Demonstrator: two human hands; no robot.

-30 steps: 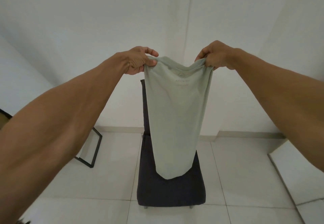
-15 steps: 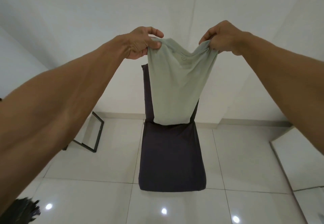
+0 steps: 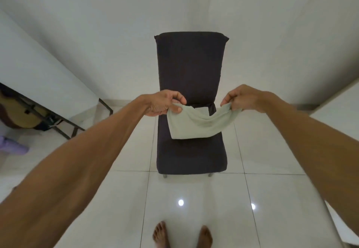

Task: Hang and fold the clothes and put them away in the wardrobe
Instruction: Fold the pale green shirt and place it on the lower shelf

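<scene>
A pale green shirt point(image 3: 196, 125) lies folded over on the seat of a dark chair point(image 3: 191, 69), its lower part flat on the cushion. My left hand point(image 3: 165, 105) pinches the shirt's upper left corner. My right hand point(image 3: 242, 99) pinches the upper right corner. The top edge sags between the two hands just above the seat.
A black-framed table point(image 3: 64, 125) with a white top stands at the left, a guitar point(image 3: 17, 115) beneath it and a purple cloth point(image 3: 11, 146) on the floor nearby. A white surface point(image 3: 336, 108) sits at the right. My bare feet point(image 3: 182, 236) stand on glossy white tiles.
Both hands have come down from chest height to the chair seat, and the shirt, which hung at full length, now lies doubled over on the cushion.
</scene>
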